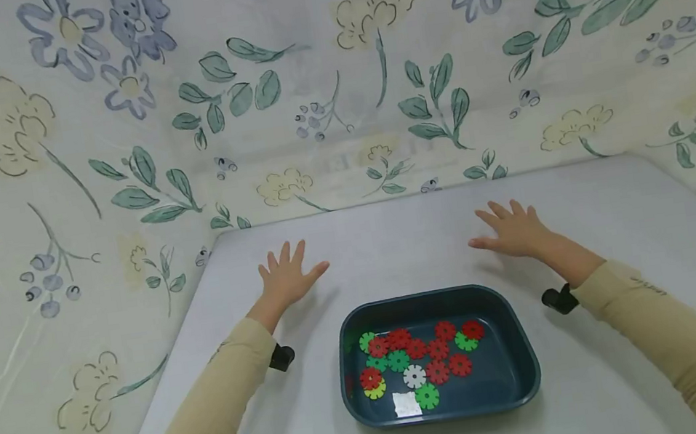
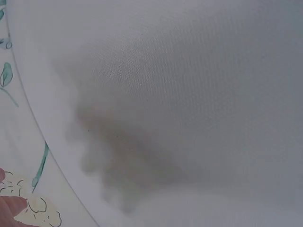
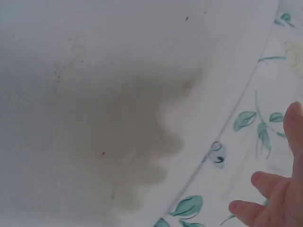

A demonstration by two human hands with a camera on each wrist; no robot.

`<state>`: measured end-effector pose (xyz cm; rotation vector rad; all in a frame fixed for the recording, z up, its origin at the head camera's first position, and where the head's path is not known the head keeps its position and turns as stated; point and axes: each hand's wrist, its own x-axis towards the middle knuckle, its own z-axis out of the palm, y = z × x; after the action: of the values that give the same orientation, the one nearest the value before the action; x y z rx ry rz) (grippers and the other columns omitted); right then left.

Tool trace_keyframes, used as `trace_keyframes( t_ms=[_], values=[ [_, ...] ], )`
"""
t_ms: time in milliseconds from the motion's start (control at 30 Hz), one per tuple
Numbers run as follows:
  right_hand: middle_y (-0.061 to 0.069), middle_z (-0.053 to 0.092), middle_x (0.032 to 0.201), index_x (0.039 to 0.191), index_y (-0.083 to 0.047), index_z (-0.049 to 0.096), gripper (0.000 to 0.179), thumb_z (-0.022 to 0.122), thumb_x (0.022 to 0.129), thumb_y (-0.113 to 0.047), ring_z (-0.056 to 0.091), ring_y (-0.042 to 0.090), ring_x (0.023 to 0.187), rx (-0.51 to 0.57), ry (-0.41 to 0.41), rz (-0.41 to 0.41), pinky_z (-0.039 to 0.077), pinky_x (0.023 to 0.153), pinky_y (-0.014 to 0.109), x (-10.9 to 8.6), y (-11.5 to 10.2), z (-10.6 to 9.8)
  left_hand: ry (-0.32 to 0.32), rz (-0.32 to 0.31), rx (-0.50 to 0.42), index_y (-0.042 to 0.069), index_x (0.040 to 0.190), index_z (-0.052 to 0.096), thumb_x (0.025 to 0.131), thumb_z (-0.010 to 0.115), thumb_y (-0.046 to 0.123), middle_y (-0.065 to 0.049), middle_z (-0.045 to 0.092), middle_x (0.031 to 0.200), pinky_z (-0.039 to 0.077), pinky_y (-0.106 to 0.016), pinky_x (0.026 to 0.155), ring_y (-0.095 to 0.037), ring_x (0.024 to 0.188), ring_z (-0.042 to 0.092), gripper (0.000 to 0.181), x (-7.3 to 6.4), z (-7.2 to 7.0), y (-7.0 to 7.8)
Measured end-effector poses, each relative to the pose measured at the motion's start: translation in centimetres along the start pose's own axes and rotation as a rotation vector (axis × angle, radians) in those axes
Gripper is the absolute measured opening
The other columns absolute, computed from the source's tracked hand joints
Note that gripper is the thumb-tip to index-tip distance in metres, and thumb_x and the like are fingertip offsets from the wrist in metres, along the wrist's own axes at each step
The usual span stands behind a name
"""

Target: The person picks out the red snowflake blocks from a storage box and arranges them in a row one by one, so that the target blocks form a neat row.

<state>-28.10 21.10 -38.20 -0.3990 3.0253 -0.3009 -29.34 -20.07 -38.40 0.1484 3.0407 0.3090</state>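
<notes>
Head: toothed red, green, white and yellow plastic discs (image 1: 437,372) lie in a dark-blue rectangular plastic tray (image 1: 500,373) on the white worktop (image 1: 391,241); beyond the tray's left and right, the left hand (image 1: 286,278) and right hand (image 1: 516,232) spread, released. Left wrist: fingertips (image 2: 13,205). Right wrist: splayed fingers (image 3: 268,184).

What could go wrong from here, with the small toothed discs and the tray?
One red disc overlaps the yellow disc, so both might lift together. The black wrist devices stick out beside the sleeves; one could knock the tray if the left hand or right hand reaches in.
</notes>
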Motion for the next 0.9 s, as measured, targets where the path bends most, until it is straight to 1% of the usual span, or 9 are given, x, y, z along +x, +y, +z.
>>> trace_keyframes(
  t_ms=[133,233,333,433,500,600,700,767,900],
  values=[
    [0.031,0.021,0.144,0.141,-0.001,0.028,0.080,0.045,0.088,-0.057,0.016,0.058,0.127,-0.034,0.031,-0.038,0.013,0.098,0.071,-0.9,-0.7,-0.7,0.014,0.028,0.007,0.013,0.147,0.014,0.086,0.037,0.067,-0.021,0.009,0.151,0.003,-0.067,0.103,-0.052,0.134,0.003,0.085,-0.5,-0.2,-0.3],
    [0.030,0.024,0.144,0.140,-0.001,0.031,0.077,0.048,0.088,-0.054,0.019,0.057,0.127,-0.033,0.053,-0.074,0.016,0.098,0.071,-1.8,-1.3,-1.3,0.029,0.069,0.000,0.012,0.147,0.016,0.087,0.039,0.064,-0.022,0.010,0.151,0.007,-0.067,0.103,-0.052,0.134,0.006,0.083,-1.2,-0.2,-0.5],
    [0.030,0.026,0.143,0.139,-0.001,0.033,0.073,0.049,0.089,-0.051,0.022,0.055,0.127,-0.019,0.082,-0.121,0.018,0.099,0.069,-2.8,-1.8,-1.9,0.051,0.157,-0.008,0.011,0.146,0.021,0.088,0.045,0.057,-0.022,0.013,0.150,0.015,-0.066,0.103,-0.052,0.133,0.011,0.077,-2.2,-0.3,-0.3],
    [0.030,0.031,0.141,0.137,0.000,0.036,0.068,0.052,0.089,-0.045,0.028,0.053,0.125,-0.003,0.117,-0.183,0.023,0.100,0.065,-3.9,-2.4,-2.5,0.038,0.279,-0.014,0.011,0.145,0.025,0.089,0.049,0.051,-0.021,0.016,0.150,0.020,-0.063,0.103,-0.049,0.133,0.016,0.073,-3.5,-0.2,0.2],
    [0.030,0.033,0.139,0.136,0.000,0.038,0.066,0.054,0.089,-0.042,0.031,0.051,0.125,0.009,0.135,-0.223,0.025,0.100,0.063,-4.7,-2.8,-2.8,0.011,0.362,-0.037,0.013,0.145,0.026,0.089,0.051,0.049,-0.019,0.016,0.151,0.021,-0.060,0.105,-0.045,0.135,0.018,0.071,-4.2,0.0,0.5],
    [0.028,0.038,0.137,0.135,0.000,0.040,0.063,0.057,0.088,-0.038,0.036,0.047,0.124,0.033,0.154,-0.275,0.030,0.099,0.061,-5.7,-3.6,-3.1,-0.051,0.454,-0.096,0.017,0.146,0.025,0.088,0.052,0.049,-0.013,0.013,0.153,0.022,-0.058,0.105,-0.038,0.137,0.018,0.071,-5.1,0.2,0.8],
    [0.026,0.040,0.137,0.135,-0.002,0.042,0.061,0.058,0.088,-0.037,0.037,0.044,0.124,0.074,0.155,-0.298,0.032,0.098,0.059,-6.5,-4.6,-3.1,-0.125,0.504,-0.172,0.020,0.146,0.024,0.088,0.053,0.048,-0.008,0.010,0.154,0.026,-0.058,0.104,-0.033,0.138,0.017,0.070,-5.9,0.3,1.1],
    [0.026,0.041,0.136,0.134,-0.002,0.043,0.059,0.059,0.088,-0.035,0.038,0.043,0.124,0.110,0.147,-0.313,0.034,0.097,0.059,-7.0,-5.3,-3.2,-0.168,0.535,-0.205,0.020,0.145,0.025,0.088,0.054,0.045,-0.007,0.010,0.154,0.028,-0.059,0.102,-0.032,0.138,0.018,0.069,-6.3,0.4,1.2],
    [0.024,0.044,0.134,0.134,-0.003,0.044,0.057,0.060,0.088,-0.031,0.040,0.042,0.123,0.165,0.113,-0.330,0.036,0.096,0.058,-7.8,-6.7,-3.3,-0.230,0.605,-0.239,0.020,0.144,0.030,0.087,0.059,0.038,-0.003,0.013,0.154,0.029,-0.060,0.100,-0.031,0.138,0.019,0.066,-7.0,0.8,1.4]
  ],
)
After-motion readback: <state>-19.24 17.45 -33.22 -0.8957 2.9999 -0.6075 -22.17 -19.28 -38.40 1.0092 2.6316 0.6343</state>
